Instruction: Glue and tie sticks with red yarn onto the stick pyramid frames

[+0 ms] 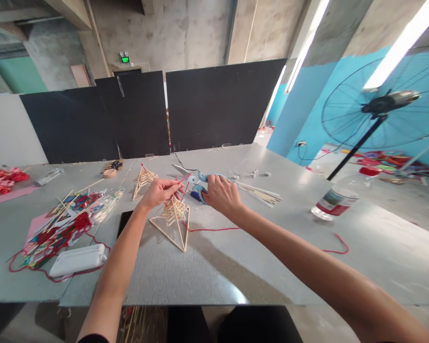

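My left hand (161,191) is closed in a pinch on a strand of red yarn (184,181) just above a pyramid frame of wooden sticks (172,220) on the grey table (214,267). My right hand (219,194) is wrapped round the blue handles of a pair of scissors (196,179), whose blades point left toward the yarn. More red yarn (214,229) trails from the frame to the right across the table. A second stick pyramid (143,180) stands behind the left hand.
At the left lie a heap of coloured sticks and red yarn (62,224), a white case (77,259) and a dark phone-like slab (124,222). Loose sticks (259,193) and a plastic bottle (334,200) are on the right. A floor fan (382,107) stands beyond.
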Demonstrator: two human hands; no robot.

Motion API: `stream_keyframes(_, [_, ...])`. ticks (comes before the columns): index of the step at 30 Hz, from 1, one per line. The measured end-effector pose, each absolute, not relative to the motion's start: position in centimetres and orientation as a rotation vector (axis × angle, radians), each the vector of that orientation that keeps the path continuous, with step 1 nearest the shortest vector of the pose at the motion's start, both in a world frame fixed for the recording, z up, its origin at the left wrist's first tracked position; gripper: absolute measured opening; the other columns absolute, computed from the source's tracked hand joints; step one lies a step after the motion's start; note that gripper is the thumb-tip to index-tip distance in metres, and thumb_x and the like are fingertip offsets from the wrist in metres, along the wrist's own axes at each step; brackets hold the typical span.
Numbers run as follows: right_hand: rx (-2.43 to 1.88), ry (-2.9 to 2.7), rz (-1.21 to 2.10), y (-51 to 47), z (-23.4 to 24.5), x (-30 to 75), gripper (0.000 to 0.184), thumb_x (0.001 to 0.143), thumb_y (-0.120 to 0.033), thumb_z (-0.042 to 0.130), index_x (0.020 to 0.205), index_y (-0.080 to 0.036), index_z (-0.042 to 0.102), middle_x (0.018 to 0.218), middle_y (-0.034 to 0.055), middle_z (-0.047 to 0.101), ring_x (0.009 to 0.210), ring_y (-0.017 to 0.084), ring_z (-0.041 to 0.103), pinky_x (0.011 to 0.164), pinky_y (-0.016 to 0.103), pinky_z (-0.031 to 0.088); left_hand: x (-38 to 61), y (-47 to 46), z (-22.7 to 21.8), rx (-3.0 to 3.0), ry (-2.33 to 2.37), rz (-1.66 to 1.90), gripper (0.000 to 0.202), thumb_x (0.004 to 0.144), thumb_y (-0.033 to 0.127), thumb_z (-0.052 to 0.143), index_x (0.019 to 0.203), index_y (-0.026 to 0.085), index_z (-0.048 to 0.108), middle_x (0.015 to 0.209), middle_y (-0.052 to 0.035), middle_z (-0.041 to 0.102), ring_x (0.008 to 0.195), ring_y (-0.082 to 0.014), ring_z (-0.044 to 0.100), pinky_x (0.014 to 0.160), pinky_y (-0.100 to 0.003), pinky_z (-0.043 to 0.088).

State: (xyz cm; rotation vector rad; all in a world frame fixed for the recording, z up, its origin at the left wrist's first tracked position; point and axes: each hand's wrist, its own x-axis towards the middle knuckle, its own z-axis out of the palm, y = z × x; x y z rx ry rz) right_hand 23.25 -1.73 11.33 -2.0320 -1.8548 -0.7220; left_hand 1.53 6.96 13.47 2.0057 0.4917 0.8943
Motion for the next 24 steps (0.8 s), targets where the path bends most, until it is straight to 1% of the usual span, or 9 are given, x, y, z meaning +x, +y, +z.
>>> stream_keyframes(3, [-2.064, -1.841, -0.681, -1.2, 11.6, 22.8, 0.025, 0.097, -0.034, 0.052, 0.109, -0.012, 0.057, 0.104, 0.0173, 0.068, 0.095, 0.029, 0.063, 0.068, 0.033, 0.036, 2.2, 6.5, 13.4, 2.014, 0.526, 0.856, 0.031, 0.092, 0.044, 0.069, 0.091, 0.015, 0.081, 0.083, -0.0099, 0.079, 0.066, -0.0167, 0.071, 0.058, -0.026, 0.056])
stream_keyframes(5, [-2.095, -1.843, -0.628, -1.4, 12.5, 22.5, 0.025, 0.098, -0.034, 0.052, 0.110, -0.013, 0.057, 0.105, 0.0181, 0.068, 0.096, 0.028, 0.063, 0.068, 0.032, 0.037, 2.2, 6.8, 13.2, 2.031, 0.521, 0.896, 0.030, 0.093, 0.042, 0.068, 0.094, 0.015, 0.081, 0.087, -0.0100, 0.080, 0.071, -0.0167, 0.073, 0.064, -0.027, 0.058])
stream_keyframes(8, [-2.203, -1.815, -0.511, -2.9, 13.9, 22.9, 0.027, 0.097, -0.036, 0.053, 0.112, -0.014, 0.059, 0.104, 0.0174, 0.069, 0.097, 0.028, 0.065, 0.071, 0.030, 0.040, 1.8, 7.6, 13.1, 2.037, 0.499, 0.954, 0.027, 0.094, 0.040, 0.068, 0.095, 0.016, 0.081, 0.090, -0.0095, 0.080, 0.074, -0.0166, 0.074, 0.075, -0.029, 0.059])
stream_keyframes(12, [-2.359, -1.801, -0.307, -5.6, 14.3, 25.1, 0.032, 0.096, -0.041, 0.055, 0.113, -0.015, 0.063, 0.098, 0.0148, 0.072, 0.092, 0.028, 0.069, 0.071, 0.030, 0.042, 1.3, 8.2, 13.1, 2.011, 0.500, 0.919, 0.028, 0.093, 0.041, 0.069, 0.092, 0.016, 0.081, 0.085, -0.0088, 0.080, 0.073, -0.0169, 0.074, 0.076, -0.030, 0.059])
stream_keyframes(15, [-2.464, -1.815, -0.153, -7.3, 13.7, 27.1, 0.032, 0.097, -0.042, 0.054, 0.108, -0.015, 0.067, 0.093, 0.0136, 0.074, 0.090, 0.031, 0.071, 0.068, 0.032, 0.042, 1.4, 8.3, 13.0, 2.010, 0.509, 0.905, 0.028, 0.093, 0.041, 0.068, 0.094, 0.016, 0.081, 0.085, -0.0088, 0.080, 0.072, -0.0163, 0.073, 0.076, -0.031, 0.059])
stream_keyframes(18, [-2.526, -1.868, -0.052, -8.7, 12.9, 28.7, 0.034, 0.098, -0.043, 0.050, 0.100, -0.016, 0.070, 0.093, 0.0145, 0.075, 0.091, 0.032, 0.071, 0.066, 0.033, 0.040, 1.7, 8.3, 12.8, 1.997, 0.531, 0.917, 0.028, 0.093, 0.041, 0.068, 0.091, 0.016, 0.081, 0.084, -0.0088, 0.079, 0.073, -0.0165, 0.073, 0.077, -0.031, 0.059])
stream_keyframes(22, [-2.504, -1.977, 0.159, -10.7, 12.1, 30.7, 0.035, 0.097, -0.046, 0.050, 0.088, -0.018, 0.070, 0.093, 0.0139, 0.075, 0.086, 0.030, 0.070, 0.062, 0.032, 0.038, 2.1, 8.3, 12.4, 1.934, 0.578, 0.990, 0.026, 0.090, 0.042, 0.070, 0.090, 0.017, 0.080, 0.081, -0.0070, 0.078, 0.069, -0.0152, 0.072, 0.072, -0.030, 0.059])
stream_keyframes(24, [-2.451, -2.025, 0.269, -11.6, 11.5, 32.1, 0.034, 0.094, -0.048, 0.053, 0.084, -0.020, 0.068, 0.089, 0.0121, 0.075, 0.081, 0.028, 0.069, 0.061, 0.032, 0.038, 2.4, 8.3, 12.3, 1.909, 0.595, 1.020, 0.026, 0.088, 0.042, 0.073, 0.092, 0.018, 0.080, 0.081, -0.0064, 0.077, 0.070, -0.0150, 0.071, 0.072, -0.030, 0.059])
